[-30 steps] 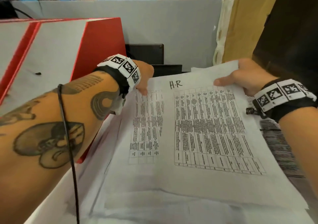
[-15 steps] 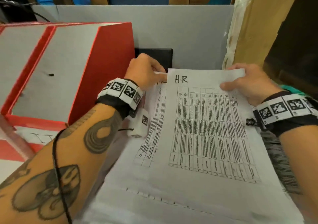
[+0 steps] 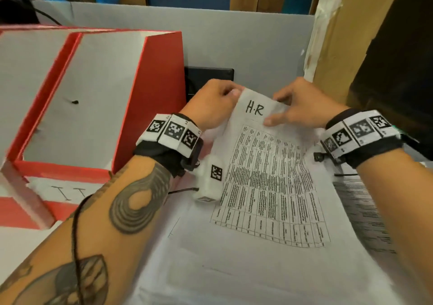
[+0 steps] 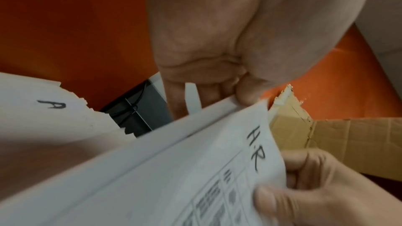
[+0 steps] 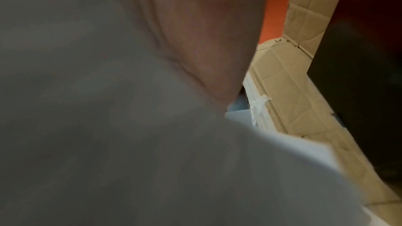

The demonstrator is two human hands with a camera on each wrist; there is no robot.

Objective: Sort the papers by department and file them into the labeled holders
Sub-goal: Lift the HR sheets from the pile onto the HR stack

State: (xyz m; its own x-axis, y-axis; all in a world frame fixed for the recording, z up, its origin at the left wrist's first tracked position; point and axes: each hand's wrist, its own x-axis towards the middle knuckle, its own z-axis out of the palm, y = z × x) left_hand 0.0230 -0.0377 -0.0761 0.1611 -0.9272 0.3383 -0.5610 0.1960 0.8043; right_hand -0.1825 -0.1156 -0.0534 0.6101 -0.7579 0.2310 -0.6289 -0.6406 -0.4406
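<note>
Here both hands [image 3: 255,105] pinch the gridded, bowed "H.R" sheet's [image 3: 269,187] top edge.

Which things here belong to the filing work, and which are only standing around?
Belong:
H.R sheet, pinched by left hand and right hand
paper stack beneath
red holder labeled IT

Only around:
black box
cardboard
</note>
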